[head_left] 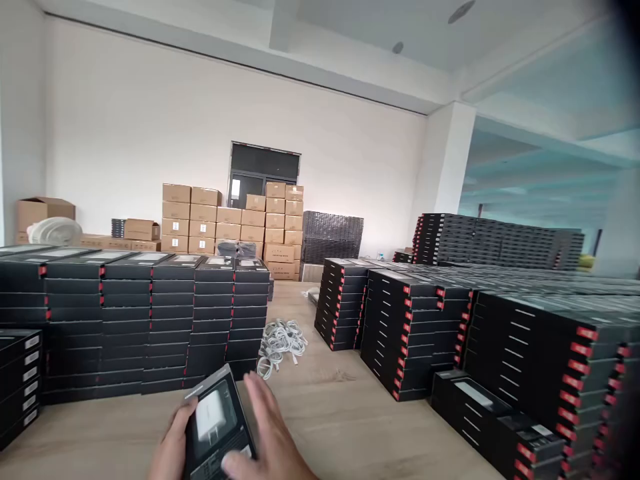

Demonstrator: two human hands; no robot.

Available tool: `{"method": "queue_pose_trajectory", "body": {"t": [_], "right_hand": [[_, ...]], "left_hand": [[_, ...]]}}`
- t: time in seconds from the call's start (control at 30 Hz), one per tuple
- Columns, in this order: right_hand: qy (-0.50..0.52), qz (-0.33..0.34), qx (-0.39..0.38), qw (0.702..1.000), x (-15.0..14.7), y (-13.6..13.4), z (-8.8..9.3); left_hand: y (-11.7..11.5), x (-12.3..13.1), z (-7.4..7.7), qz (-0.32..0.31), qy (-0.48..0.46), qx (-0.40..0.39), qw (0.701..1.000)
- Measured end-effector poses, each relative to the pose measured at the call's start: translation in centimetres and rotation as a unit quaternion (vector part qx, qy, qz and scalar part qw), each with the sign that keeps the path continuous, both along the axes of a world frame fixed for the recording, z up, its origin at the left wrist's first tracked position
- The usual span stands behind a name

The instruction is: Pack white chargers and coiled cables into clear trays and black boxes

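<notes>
A black charger box (239, 408) with a white plug adapter pictured on its face is tilted up at the bottom centre. My left hand (173, 441) grips its left edge, thumb over the front. My right hand (273, 437) is at the box's right side with fingers stretched out and apart. Its thumb lies over the lower right corner near a white label; whether it touches the box I cannot tell. Just beyond, a tangled pile of white cables (284, 341) rests on the wooden table (320, 423).
Stacked black boxes (165, 327) line the table's left side. Taller black stacks with red tabs (400, 333) fill the right, with a lower stack (493, 413) in front. Brown cartons (203, 220) stand against the far wall, beside a pile of black trays (333, 237).
</notes>
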State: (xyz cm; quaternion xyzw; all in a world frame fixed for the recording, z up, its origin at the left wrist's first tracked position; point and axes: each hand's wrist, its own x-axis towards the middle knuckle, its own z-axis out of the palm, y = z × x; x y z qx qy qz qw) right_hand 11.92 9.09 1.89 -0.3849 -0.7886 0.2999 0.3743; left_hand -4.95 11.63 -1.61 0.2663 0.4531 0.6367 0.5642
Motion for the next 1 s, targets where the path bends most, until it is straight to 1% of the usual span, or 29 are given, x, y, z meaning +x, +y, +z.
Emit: {"method": "queue_pose_trajectory", "body": {"t": [0.03,0.07,0.1,0.13,0.17,0.2,0.23,0.27,0.3,0.33,0.37,0.4,0.43,0.47,0.5,0.53,0.57,0.63,0.7,0.73,0.77,0.8,0.87,0.93,1.0], "right_hand": [[0.052,0.01,-0.06,0.997,0.2,0.2,-0.2],[0.101,0.034,-0.113,0.988,0.3,0.3,-0.4],[0.142,0.062,-0.152,0.976,0.3,0.3,-0.9],[0.172,0.079,-0.172,0.967,0.3,0.3,-1.4],[0.188,0.069,-0.171,0.965,0.2,0.3,-1.9],[0.183,0.029,-0.153,0.971,0.0,0.3,-2.5],[0.157,-0.026,-0.119,0.98,-0.2,0.3,-3.0],[0.114,-0.079,-0.074,0.988,-0.4,0.3,-3.5],[0.062,-0.118,-0.028,0.991,-0.5,0.3,-3.8],[0.009,-0.134,0.012,0.991,-0.7,0.3,-4.0],[-0.033,-0.126,0.04,0.991,-0.8,0.2,-4.0],[-0.056,-0.102,0.055,0.992,-0.9,0.0,-3.9],[-0.06,-0.067,0.058,0.994,-0.9,-0.2,-3.7],[-0.042,-0.032,0.051,0.997,-0.9,-0.4,-3.4],[-0.007,0.0,0.037,0.999,-0.8,-0.7,-3.0],[0.042,0.022,0.016,0.999,-0.6,-0.9,-2.7],[0.101,0.031,-0.012,0.994,-0.4,-1.1,-2.4],[0.209,0.032,-0.081,0.974,0.0,-1.2,-2.0],[0.268,0.032,-0.129,0.954,0.4,-1.0,-1.9],[0.278,0.034,-0.136,0.95,0.5,-0.8,-1.8],[0.278,0.034,-0.136,0.95,0.6,-0.6,-1.8],[0.271,0.034,-0.134,0.952,0.7,-0.4,-1.7],[0.255,0.035,-0.139,0.956,1.0,-0.2,-1.5],[0.241,0.043,-0.155,0.957,1.4,-0.1,-1.2],[0.228,0.05,-0.171,0.957,1.7,-0.1,-1.2]], "left_hand": [[0.1,-0.4,0.0,-0.02,0.02,0.006,1.0],[0.3,-0.6,0.1,-0.032,0.043,0.014,0.999],[0.4,-0.7,0.1,-0.032,0.066,0.023,0.997],[0.5,-0.7,0.0,-0.023,0.095,0.033,0.995],[0.5,-0.6,0.0,-0.009,0.126,0.042,0.991],[0.5,-0.4,0.0,0.001,0.154,0.053,0.987],[0.3,-0.1,0.0,0.001,0.177,0.069,0.982],[0.0,0.3,0.1,-0.009,0.194,0.092,0.977],[-0.4,0.6,0.2,-0.024,0.208,0.12,0.97],[-0.8,1.0,0.4,-0.032,0.223,0.146,0.963],[-1.3,1.3,0.7,-0.026,0.241,0.166,0.956],[-1.7,1.5,0.9,-0.008,0.265,0.178,0.948],[-2.0,1.6,1.1,0.012,0.294,0.183,0.938],[-2.1,1.5,1.2,0.029,0.325,0.187,0.926],[-2.1,1.2,1.2,0.044,0.36,0.199,0.911],[-2.0,0.9,1.1,0.05,0.402,0.217,0.888],[-1.7,0.6,0.9,0.063,0.453,0.241,0.856],[-1.3,0.1,0.5,0.077,0.564,0.29,0.77],[-1.2,0.1,0.1,0.057,0.651,0.323,0.684],[-1.3,0.3,0.1,0.04,0.678,0.334,0.653],[-1.5,0.5,0.1,0.029,0.695,0.341,0.632],[-1.7,0.8,0.2,0.024,0.706,0.343,0.619],[-2.1,1.4,0.3,0.019,0.715,0.34,0.61],[-2.3,1.6,0.4,0.004,0.716,0.329,0.616],[-2.5,1.6,0.4,-0.025,0.713,0.317,0.625]]}}
